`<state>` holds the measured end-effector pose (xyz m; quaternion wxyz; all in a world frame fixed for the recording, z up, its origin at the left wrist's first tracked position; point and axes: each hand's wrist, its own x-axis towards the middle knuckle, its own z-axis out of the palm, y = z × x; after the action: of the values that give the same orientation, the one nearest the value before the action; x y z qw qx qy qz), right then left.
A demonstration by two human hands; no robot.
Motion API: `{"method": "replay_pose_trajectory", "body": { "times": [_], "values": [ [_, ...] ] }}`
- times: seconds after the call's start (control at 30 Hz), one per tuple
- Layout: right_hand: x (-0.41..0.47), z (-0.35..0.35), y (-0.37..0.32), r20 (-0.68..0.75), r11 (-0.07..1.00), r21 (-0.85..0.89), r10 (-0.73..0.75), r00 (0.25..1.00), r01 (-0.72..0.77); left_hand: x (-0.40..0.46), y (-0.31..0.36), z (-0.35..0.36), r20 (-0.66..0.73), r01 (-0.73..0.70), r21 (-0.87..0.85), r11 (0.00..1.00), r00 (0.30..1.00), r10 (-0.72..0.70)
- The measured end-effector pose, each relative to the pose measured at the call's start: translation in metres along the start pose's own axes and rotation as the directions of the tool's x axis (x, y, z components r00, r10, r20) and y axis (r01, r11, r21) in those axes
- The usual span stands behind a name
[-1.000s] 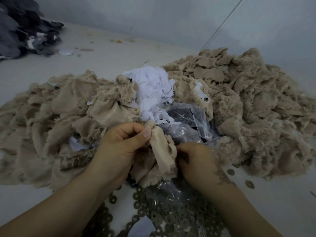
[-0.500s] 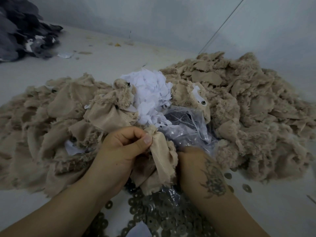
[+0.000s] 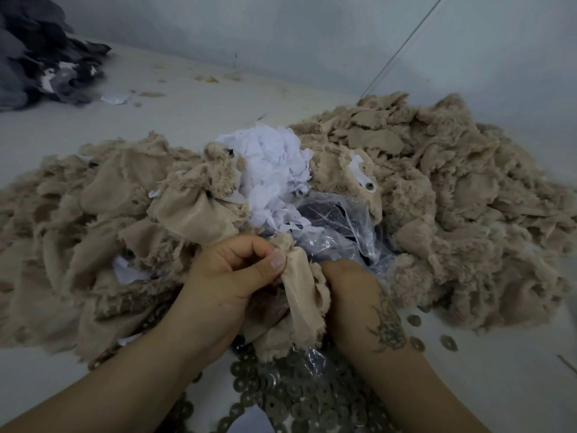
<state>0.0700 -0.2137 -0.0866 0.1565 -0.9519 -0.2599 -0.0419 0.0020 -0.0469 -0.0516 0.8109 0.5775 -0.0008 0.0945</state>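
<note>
Both hands work one small beige plush fabric piece [image 3: 301, 295] at the near edge of the desk [image 3: 187, 104].

The left hand [image 3: 231, 276] pinches the piece's top between thumb and curled fingers, likely to steady it with its smooth backing facing up. The right hand [image 3: 352, 292] curls in behind its frayed edge, fingertips hidden, so I cannot tell whether it grips. The piece is held just above a heap of flat round metal washers [image 3: 296, 398], probably kept close for fitting. A crumpled clear plastic bag [image 3: 337, 226] and white paper scraps [image 3: 274, 173] lie just behind, between two mounds of beige plush offcuts [image 3: 452, 198].
</note>
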Motion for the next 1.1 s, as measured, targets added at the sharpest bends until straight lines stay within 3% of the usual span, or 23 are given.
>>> {"method": "replay_pose_trajectory", "body": {
  "times": [0.2,0.37,0.5,0.57,0.67,0.73,0.8,0.9,1.0,1.1],
  "values": [
    [0.003,0.001,0.000,0.261,0.993,-0.107,-0.021,0.965,0.050,-0.001,0.001,0.000,-0.006,0.012,-0.017,1.000,1.000,-0.012],
    [-0.001,-0.011,-0.004,0.057,0.998,0.015,0.059,0.997,-0.060,-0.001,0.001,0.000,-0.003,0.008,-0.021,1.000,1.000,-0.008],
    [-0.008,-0.027,-0.006,0.066,0.963,0.229,0.130,0.989,-0.142,-0.001,0.003,0.000,0.006,-0.023,-0.002,1.000,1.000,0.023],
    [-0.010,-0.038,-0.010,0.173,0.870,0.442,0.153,0.973,-0.216,0.000,0.003,0.001,0.016,-0.041,0.007,0.999,0.999,0.041],
    [-0.014,-0.048,-0.016,0.303,0.552,0.769,0.128,0.944,-0.322,0.000,0.002,0.002,0.028,-0.059,0.042,0.997,0.998,0.058],
    [-0.014,-0.050,-0.019,0.327,0.317,0.878,0.150,0.933,-0.359,0.000,0.002,0.002,0.034,-0.074,0.081,0.994,0.997,0.071],
    [-0.012,-0.051,-0.020,0.304,0.179,0.924,0.194,0.933,-0.338,0.000,0.002,0.002,0.028,-0.087,0.136,0.987,0.996,0.084],
    [-0.010,-0.055,-0.020,0.254,0.102,0.956,0.183,0.950,-0.275,0.000,0.004,0.003,0.010,-0.103,0.250,0.963,0.995,0.103],
    [-0.012,-0.054,-0.021,0.290,-0.001,0.957,0.104,0.951,-0.291,-0.002,0.007,0.008,0.017,-0.117,0.296,0.948,0.993,0.118],
    [-0.012,-0.049,-0.024,0.276,0.006,0.960,0.131,0.952,-0.279,-0.001,0.009,0.012,0.012,-0.130,0.328,0.936,0.991,0.133]
  ]
}}
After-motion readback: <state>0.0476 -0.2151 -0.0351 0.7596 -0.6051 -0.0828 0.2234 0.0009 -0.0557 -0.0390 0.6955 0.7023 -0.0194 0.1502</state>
